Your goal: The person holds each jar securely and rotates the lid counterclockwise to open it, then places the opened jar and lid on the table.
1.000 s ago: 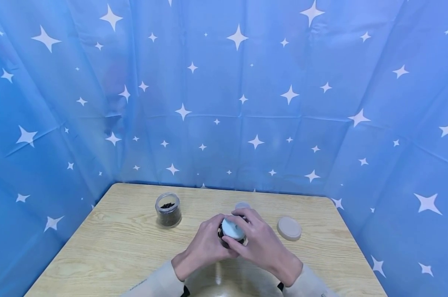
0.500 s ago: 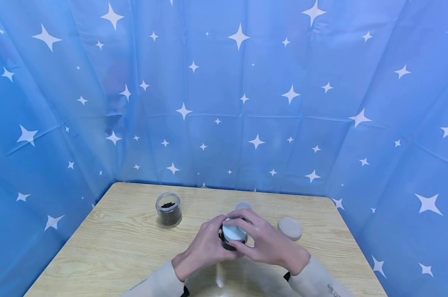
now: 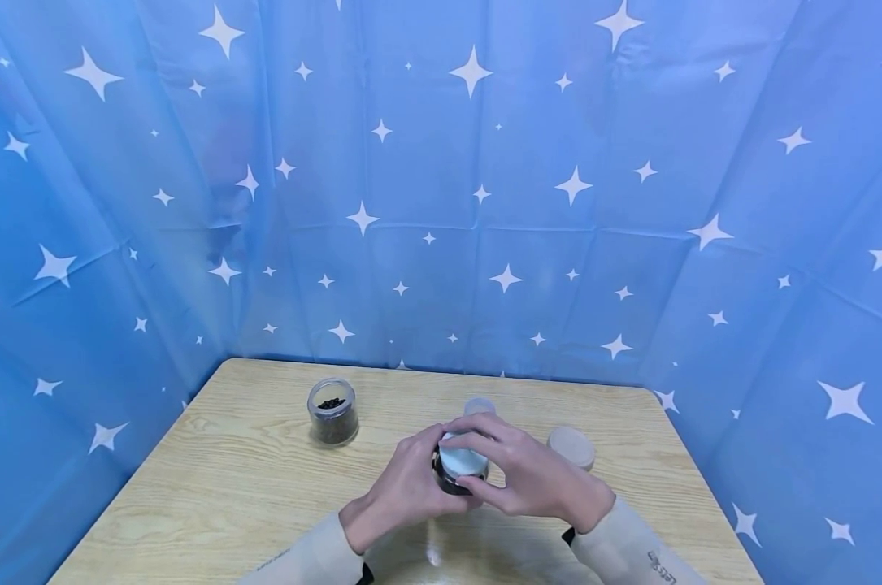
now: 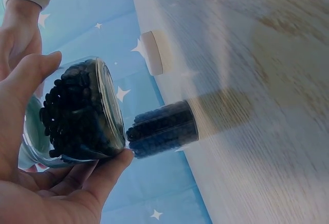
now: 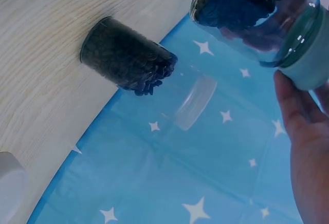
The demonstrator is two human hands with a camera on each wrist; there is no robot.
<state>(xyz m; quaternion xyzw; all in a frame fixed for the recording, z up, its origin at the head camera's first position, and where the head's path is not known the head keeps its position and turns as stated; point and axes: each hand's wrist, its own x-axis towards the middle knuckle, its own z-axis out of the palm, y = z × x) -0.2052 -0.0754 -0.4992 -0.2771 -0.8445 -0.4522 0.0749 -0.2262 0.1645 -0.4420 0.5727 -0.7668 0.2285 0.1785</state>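
Observation:
A glass jar (image 4: pixel 82 113) part filled with dark beans is held in my left hand (image 3: pixel 410 479), thumb on one side and fingers on the other. Over its mouth sits a pale blue-green lid (image 3: pixel 462 457), which my right hand (image 3: pixel 528 471) grips by the rim with thumb and fingers. Seen from the right wrist, the lid (image 5: pixel 311 54) covers the jar's mouth, with an unfilled space between it and the beans. In the head view both hands hide much of the jar's side.
Behind the hands stands another bean-filled jar (image 5: pixel 126 54) with a translucent top (image 3: pixel 480 405). A lidless jar (image 3: pixel 333 414) of dark beans is on the left of the wooden table (image 3: pixel 214 487). To the right lies a round beige lid (image 3: pixel 572 447). A starry blue curtain (image 3: pixel 426 162) surrounds the table.
My right hand has turned on the lid, its wrist swinging outward to the right. The jar and lid have shifted slightly right and toward me; my left hand keeps its grip.

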